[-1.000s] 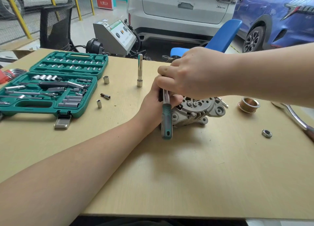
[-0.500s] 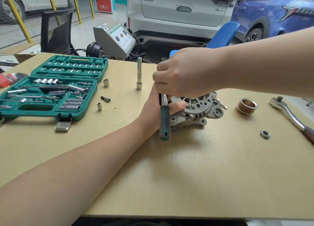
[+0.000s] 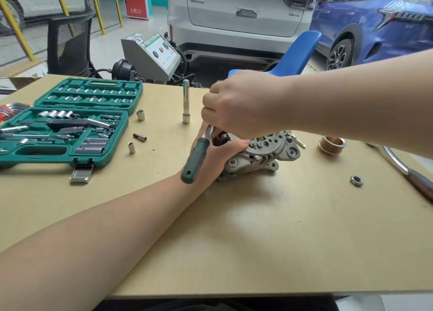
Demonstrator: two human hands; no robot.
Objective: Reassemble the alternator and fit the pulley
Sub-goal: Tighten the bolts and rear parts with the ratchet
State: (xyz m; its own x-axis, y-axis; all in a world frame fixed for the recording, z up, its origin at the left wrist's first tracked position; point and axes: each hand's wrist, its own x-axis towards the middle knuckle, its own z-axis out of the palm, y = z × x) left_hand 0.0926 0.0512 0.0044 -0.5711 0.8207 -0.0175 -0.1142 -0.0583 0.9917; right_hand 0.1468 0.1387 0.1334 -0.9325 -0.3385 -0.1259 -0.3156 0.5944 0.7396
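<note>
Your right hand [image 3: 236, 104] grips the head of the green-handled ratchet [image 3: 195, 159] over the alternator [image 3: 260, 156] at frame centre on the worktop [image 3: 257, 240]; your left hand [image 3: 218, 156] holds its housing. The pulley [image 3: 331, 144] sits right of it.

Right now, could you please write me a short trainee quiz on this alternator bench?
1. True or false: the pulley is already fitted on the alternator.
2. Which hand steadies the alternator? A left B right C neither
3. Fill in: the loose nut lies on the ____.

Key: 1 false, it lies apart on the table. 2 A; the right hand works the ratchet. 3 table.
</note>
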